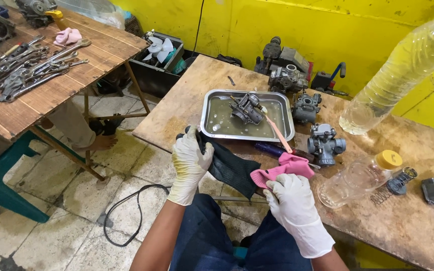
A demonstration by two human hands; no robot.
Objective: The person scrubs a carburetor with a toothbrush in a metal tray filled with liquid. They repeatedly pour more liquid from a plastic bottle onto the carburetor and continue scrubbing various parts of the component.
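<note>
Two gloved hands at the near edge of the wooden bench (408, 226). Left hand (189, 163) closed, its grip clamped on a dark cloth (229, 168); right hand (292, 200) closed on a pink rag (285, 168). Cloth stretched between them, long axis running left to right, rag just beside it on the right. Beyond, farther from the body: metal tray (209, 131) of murky liquid, carburetor (247, 108) and pink toothbrush (280, 134) inside. More carburetors, plastic bottle (403, 70), small jar (360, 178) to the right. Tiled floor, yellow wall, wrenches (28, 68) on a second table.
</note>
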